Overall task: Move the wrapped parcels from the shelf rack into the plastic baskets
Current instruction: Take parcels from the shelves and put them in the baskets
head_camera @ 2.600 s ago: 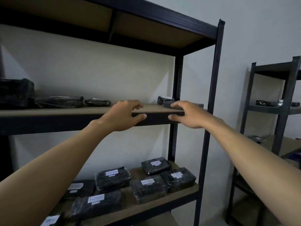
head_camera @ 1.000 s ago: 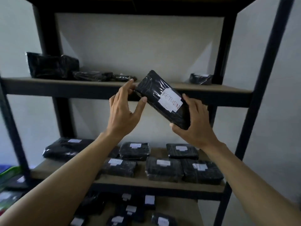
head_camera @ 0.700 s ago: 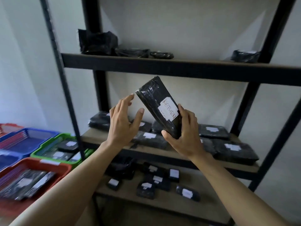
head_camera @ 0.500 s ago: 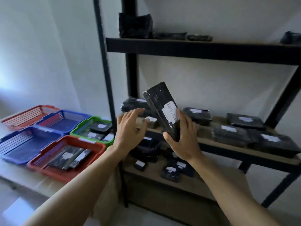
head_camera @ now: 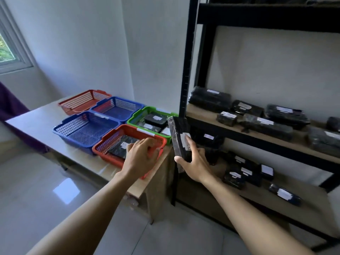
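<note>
A flat black plastic-wrapped parcel with a white label (head_camera: pixel 179 138) stands nearly upright in the right hand (head_camera: pixel 195 163), gripped at its lower end, in front of the black metal shelf rack (head_camera: pixel 185 70) post. The left hand (head_camera: pixel 141 156), fingers loosely spread and holding nothing, hovers over the near right corner of the red plastic basket (head_camera: pixel 128 128), which contains a black parcel. A green plastic basket (head_camera: pixel 139 115) with parcels sits behind it at the pale surface's (head_camera: pixel 36 118) right edge, blue plastic baskets (head_camera: pixel 82 126) to the left.
</note>
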Available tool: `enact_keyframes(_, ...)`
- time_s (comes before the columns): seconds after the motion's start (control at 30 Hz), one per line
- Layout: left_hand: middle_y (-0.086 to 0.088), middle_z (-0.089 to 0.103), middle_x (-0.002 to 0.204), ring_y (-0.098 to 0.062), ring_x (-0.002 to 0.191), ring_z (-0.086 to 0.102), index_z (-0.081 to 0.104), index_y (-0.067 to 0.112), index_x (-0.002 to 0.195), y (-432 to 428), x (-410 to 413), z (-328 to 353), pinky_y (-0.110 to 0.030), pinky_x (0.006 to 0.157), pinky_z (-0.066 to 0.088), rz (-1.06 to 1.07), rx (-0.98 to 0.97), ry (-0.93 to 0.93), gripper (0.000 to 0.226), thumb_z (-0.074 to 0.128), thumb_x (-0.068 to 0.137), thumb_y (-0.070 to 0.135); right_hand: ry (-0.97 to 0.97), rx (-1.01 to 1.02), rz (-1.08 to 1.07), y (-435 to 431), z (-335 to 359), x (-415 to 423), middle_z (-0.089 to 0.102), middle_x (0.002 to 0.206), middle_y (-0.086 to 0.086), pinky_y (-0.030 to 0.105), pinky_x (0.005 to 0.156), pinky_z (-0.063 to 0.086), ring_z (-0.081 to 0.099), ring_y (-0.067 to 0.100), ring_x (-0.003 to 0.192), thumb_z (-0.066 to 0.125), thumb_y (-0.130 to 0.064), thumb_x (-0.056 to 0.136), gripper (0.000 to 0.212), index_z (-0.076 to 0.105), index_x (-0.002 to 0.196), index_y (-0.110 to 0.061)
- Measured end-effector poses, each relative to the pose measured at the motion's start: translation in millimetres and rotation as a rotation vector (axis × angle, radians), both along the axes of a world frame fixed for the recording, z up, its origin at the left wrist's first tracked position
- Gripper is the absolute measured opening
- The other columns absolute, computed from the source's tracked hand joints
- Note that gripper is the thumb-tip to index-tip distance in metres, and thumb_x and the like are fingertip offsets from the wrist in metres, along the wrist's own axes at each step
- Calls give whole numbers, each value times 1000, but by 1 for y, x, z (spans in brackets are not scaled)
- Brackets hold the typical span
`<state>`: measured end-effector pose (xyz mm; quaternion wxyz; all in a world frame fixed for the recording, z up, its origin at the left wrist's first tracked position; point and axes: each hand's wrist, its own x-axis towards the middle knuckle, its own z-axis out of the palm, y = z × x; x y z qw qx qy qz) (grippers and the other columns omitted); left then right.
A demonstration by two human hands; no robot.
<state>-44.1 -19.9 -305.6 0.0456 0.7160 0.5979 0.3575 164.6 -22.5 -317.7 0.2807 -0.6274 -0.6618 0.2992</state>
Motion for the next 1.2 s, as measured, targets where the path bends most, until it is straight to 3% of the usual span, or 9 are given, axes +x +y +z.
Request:
enact_keyframes(0.17, 4, 68, 107, -21, 103, 60, 63, 22, 110, 24, -50, -15, -30, 83, 23, 81, -99, 17, 26, 61, 88, 35, -45, -117, -32, 40, -20, -46, 42, 129, 15, 42, 97, 41, 48, 39, 121, 49, -70, 84, 74, 6, 143, -61)
enact_keyframes(0.37, 6, 69, 100, -19, 98, 62, 63, 22, 110, 71, -102, -35, -36, 88, 30, 108, -227, 36, 23, 59, 89, 30, -67, -275, -22, 101, -48, -94, 40, 145, 14, 44, 106, 29, 33, 38, 133, 45, -66, 87, 73, 4, 146, -57)
enact_keyframes(0.53, 7, 70, 103, -18, 97, 63, 63, 25, 110, 119, -139, -45, -41, 92, 39, 134, -330, 77, 22, 57, 90, 34, 9, -387, 38, 145, -56, -133, 25, 159, -10, 37, 112, 25, 29, 29, 142, 48, -50, 94, 73, 6, 153, -42)
enact_keyframes(0.67, 6, 68, 92, -20, 92, 63, 60, 23, 97, 146, -150, -57, -40, 90, 39, 84, -404, 83, 10, 58, 91, 31, -62, -481, 23, 169, -79, -166, -3, 164, -3, 51, 118, 13, -8, 29, 149, 44, -51, 93, 73, 5, 153, -41)
enact_keyframes(0.77, 6, 68, 96, -17, 94, 62, 61, 20, 102, 161, -152, -68, -37, 90, 36, 18, -452, 106, 16, 55, 92, 30, -105, -570, 43, 170, -81, -180, -18, 161, 4, 51, 118, 15, -2, 34, 149, 40, -46, 98, 68, 1, 154, -39)
enact_keyframes(0.83, 7, 66, 97, -15, 94, 61, 60, 20, 102, 175, -156, -76, -34, 85, 29, -31, -496, 135, 16, 52, 92, 30, -121, -627, 11, 173, -83, -191, -16, 161, 8, 49, 116, 15, 4, 40, 147, 35, -43, 101, 64, -2, 153, -41)
enact_keyframes(0.97, 6, 65, 98, -18, 96, 58, 57, 22, 98, 199, -162, -88, -37, 86, 28, -112, -563, 224, 14, 49, 92, 32, -272, -657, -68, 182, -98, -213, -25, 159, 8, 53, 116, -11, -22, 42, 144, 25, -45, 101, 61, -9, 151, -44)
enact_keyframes(1.07, 2, 67, 100, -23, 98, 59, 57, 18, 97, 214, -166, -89, -41, 91, 30, -179, -592, 258, 14, 50, 92, 28, -365, -662, -138, 188, -108, -232, -23, 159, 9, 50, 117, -11, -16, 41, 145, 22, -41, 102, 59, -8, 153, -39)
enact_keyframes(1.2, 2, 66, 107, -24, 105, 58, 58, 20, 100, 234, -178, -101, -44, 97, 32, -292, -643, 319, 17, 51, 92, 33, -545, -651, -216, 186, -127, -254, -12, 161, 13, 47, 114, 5, 10, 40, 142, 24, -40, 101, 59, -3, 154, -34)
